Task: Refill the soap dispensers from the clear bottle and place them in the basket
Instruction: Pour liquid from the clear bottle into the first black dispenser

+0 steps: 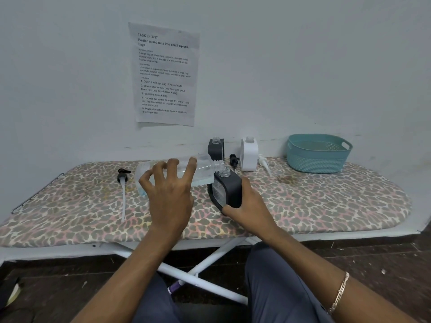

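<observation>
My left hand (169, 192) holds the clear bottle (203, 170) tipped on its side, its open neck just above the mouth of a black soap dispenser (229, 187). My right hand (247, 206) grips that dispenser low on its side and keeps it tilted on the board. A second black dispenser (216, 148) and a white dispenser (249, 153) stand uncapped by the wall. The teal basket (318, 152) sits at the far right and looks to hold nothing.
Pump heads lie loose on the leopard-print ironing board (326, 206): a black one with a long tube (123, 183) at left, another black one (233, 160) and a white one (263, 162) near the back dispensers. A printed sheet (164, 73) hangs on the wall.
</observation>
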